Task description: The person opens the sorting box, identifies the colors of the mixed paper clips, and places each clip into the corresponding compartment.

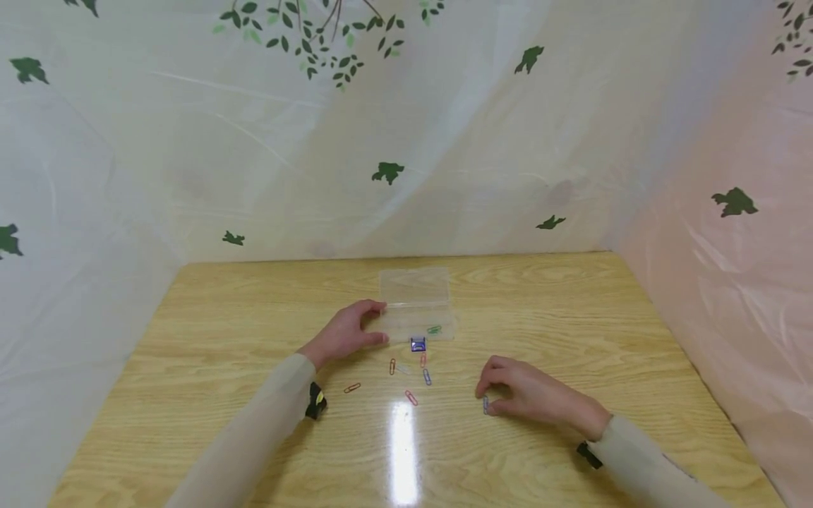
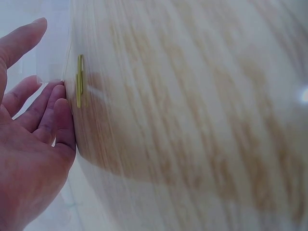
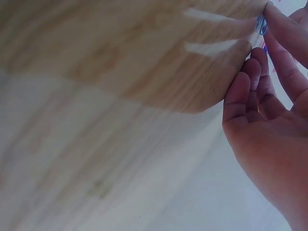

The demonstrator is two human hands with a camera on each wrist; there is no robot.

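Observation:
A clear plastic box (image 1: 420, 324) lies open at the table's middle, its lid (image 1: 414, 286) folded back. A green paper clip (image 1: 435, 329) lies inside it. My left hand (image 1: 378, 322) holds the box's left end, thumb at the front and fingers at the back. In the left wrist view the fingertips (image 2: 57, 103) touch the clear wall beside a yellowish clip (image 2: 79, 86). My right hand (image 1: 487, 398) pinches a blue paper clip (image 1: 485, 404) on the table; the clip (image 3: 261, 25) shows at its fingertips in the right wrist view. A blue binder clip (image 1: 418, 344) sits before the box.
Several coloured paper clips lie scattered between the hands, among them a red one (image 1: 411, 398), a blue one (image 1: 427, 377) and an orange one (image 1: 352, 387). The wooden table (image 1: 571, 310) is walled by leaf-printed plastic sheeting (image 1: 444, 141) on three sides.

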